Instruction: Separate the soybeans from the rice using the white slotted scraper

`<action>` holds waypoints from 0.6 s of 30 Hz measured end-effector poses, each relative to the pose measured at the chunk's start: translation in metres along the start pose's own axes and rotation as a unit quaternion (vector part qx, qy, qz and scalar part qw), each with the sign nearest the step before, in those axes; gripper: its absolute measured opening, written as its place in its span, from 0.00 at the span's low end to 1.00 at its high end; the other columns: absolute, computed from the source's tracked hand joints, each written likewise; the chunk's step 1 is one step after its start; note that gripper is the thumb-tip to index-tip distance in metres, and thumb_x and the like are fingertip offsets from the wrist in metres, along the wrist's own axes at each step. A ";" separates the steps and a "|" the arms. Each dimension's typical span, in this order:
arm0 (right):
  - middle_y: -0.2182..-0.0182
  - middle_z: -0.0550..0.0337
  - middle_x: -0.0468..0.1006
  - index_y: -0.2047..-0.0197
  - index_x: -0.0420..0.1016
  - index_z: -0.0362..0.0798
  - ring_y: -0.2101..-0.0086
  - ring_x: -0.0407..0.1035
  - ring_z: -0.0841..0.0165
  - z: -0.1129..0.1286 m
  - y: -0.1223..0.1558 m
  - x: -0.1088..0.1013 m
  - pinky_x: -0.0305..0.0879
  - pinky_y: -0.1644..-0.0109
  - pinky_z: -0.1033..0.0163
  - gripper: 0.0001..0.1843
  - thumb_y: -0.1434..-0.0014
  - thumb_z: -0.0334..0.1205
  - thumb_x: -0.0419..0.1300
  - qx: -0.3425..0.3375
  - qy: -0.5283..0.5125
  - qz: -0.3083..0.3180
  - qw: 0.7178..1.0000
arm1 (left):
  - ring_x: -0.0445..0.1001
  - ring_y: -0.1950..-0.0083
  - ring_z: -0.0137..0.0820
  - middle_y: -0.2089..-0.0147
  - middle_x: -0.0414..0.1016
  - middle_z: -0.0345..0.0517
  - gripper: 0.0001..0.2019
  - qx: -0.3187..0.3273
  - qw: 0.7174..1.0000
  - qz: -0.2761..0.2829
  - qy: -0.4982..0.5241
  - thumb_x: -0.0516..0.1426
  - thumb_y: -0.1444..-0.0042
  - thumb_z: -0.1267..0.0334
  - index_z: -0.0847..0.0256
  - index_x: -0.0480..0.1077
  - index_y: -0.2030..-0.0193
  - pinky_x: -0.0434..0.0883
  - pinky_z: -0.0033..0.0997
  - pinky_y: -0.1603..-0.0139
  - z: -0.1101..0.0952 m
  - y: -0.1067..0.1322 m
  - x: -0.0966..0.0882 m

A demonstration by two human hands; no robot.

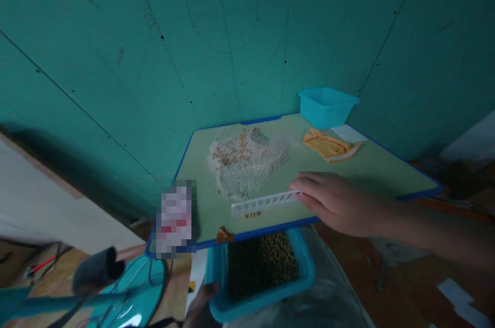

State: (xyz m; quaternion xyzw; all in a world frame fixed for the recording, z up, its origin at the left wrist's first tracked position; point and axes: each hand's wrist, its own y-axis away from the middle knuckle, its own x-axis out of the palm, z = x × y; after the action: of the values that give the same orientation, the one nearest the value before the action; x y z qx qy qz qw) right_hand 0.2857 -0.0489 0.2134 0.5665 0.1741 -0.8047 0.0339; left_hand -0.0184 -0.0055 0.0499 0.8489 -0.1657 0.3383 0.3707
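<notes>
Pinching one white slotted strip by its right end between thumb and curled fingers, the right hand hides that tip from me; the left hand, dim and cut off below, is at the side of the near blue tub, its grip impossible to tell. The strip is over the board, just this side of one pale granule heap. I count two tubs, the far tub near one yellow cloth. One pixelated object blocks part of the board's left edge
</notes>
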 end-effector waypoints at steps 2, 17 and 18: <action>0.66 0.55 0.72 0.63 0.66 0.47 0.66 0.66 0.67 0.004 0.006 0.000 0.60 0.63 0.61 0.10 0.38 0.32 0.44 -0.014 0.008 0.001 1.000 | 0.70 0.45 0.52 0.59 0.83 0.46 0.12 0.005 1.000 -0.019 -0.014 0.60 0.55 0.66 0.54 0.80 0.62 0.61 0.50 0.41 -0.001 0.002 0.003; 0.67 0.56 0.73 0.61 0.66 0.47 0.67 0.67 0.67 0.011 0.017 -0.002 0.61 0.64 0.62 0.09 0.38 0.32 0.45 -0.036 0.006 -0.008 0.999 | 0.71 0.46 0.52 0.60 0.83 0.46 0.10 0.032 0.999 -0.002 -0.034 0.63 0.57 0.66 0.55 0.80 0.65 0.63 0.49 0.42 0.000 0.000 0.007; 0.67 0.56 0.73 0.61 0.66 0.47 0.66 0.67 0.68 0.009 0.016 -0.002 0.61 0.63 0.62 0.09 0.38 0.32 0.45 -0.033 0.004 -0.017 0.999 | 0.71 0.46 0.52 0.60 0.83 0.46 0.10 0.031 0.999 -0.002 -0.032 0.62 0.56 0.66 0.55 0.80 0.64 0.63 0.49 0.42 0.000 0.000 0.005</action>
State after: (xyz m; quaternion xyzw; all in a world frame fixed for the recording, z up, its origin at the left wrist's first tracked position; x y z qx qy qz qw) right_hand 0.2821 -0.0676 0.2137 0.5650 0.2104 -0.7968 0.0387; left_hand -0.0144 -0.0052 0.0534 0.8707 -0.1653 0.3153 0.3394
